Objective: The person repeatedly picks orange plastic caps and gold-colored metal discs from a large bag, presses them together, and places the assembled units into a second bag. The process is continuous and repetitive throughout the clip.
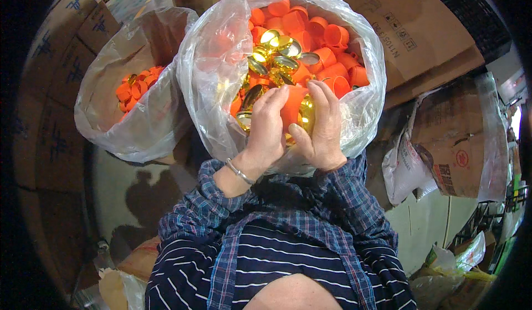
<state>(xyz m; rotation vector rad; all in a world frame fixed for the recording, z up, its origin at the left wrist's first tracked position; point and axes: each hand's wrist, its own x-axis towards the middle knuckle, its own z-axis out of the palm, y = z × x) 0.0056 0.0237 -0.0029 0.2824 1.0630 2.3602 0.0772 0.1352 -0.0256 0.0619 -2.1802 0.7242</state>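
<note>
Both hands meet at the near rim of the clear plastic bag [221, 49]. The left hand [267, 126] and right hand [323, 130] together grip an orange plastic cap [292, 106] against a shiny gold disc [306, 116]. The cap looks light, stiff and slick, best pinched at its rim.

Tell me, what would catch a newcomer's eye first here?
A big clear plastic bag at centre, brimming with orange caps and shiny gold lids. In front of it the left hand and right hand together hold an orange cap. A smaller bag sits left.
</note>
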